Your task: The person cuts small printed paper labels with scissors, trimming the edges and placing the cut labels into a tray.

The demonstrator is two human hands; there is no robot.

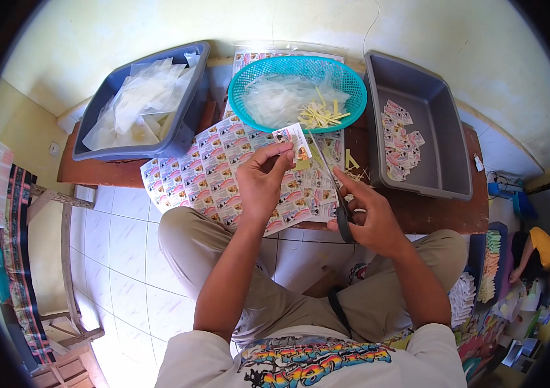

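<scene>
My left hand [263, 179] pinches a small printed label [299, 146] between thumb and fingers, above the table. My right hand [372, 218] is closed around the black handle of a pair of scissors [343, 223]. The long blades point up and away, their tips close beside the label's right edge; whether they touch it I cannot tell. Below both hands lie printed label sheets [223, 178], partly hidden by my hands. Cut labels [401, 142] lie loosely in the grey tub on the right.
A turquoise basket [233, 90] at the back holds clear plastic bags and yellowish paper strips. The right grey tub [441, 129] and a left blue-grey tub [184, 123] of plastic bags stand on the brown table [462, 216]. Another person [540, 255] is at far right.
</scene>
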